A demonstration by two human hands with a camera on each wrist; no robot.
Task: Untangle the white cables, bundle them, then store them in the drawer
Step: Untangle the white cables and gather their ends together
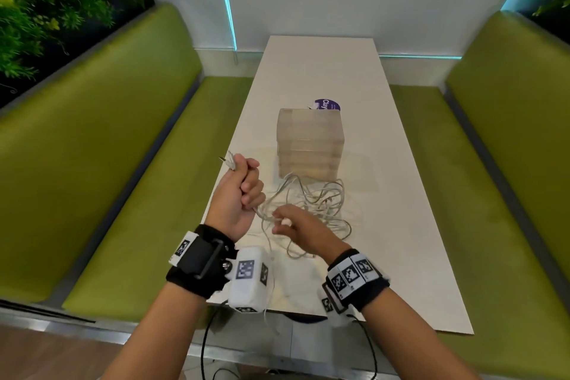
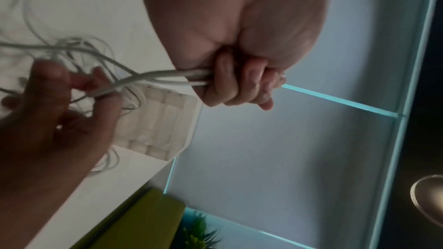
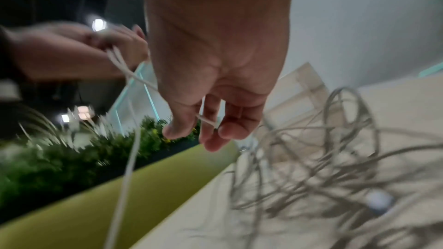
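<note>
A tangle of white cables lies on the white table in front of a translucent stack of drawers. My left hand is raised over the table's left edge and grips several cable ends in its fist; the plugs stick out above it. The strands run from the fist to my right hand, which pinches them between thumb and fingers just above the tangle.
A purple round label shows behind the drawers. Green benches flank the table on both sides, with plants behind the left one. A white wall closes the far end.
</note>
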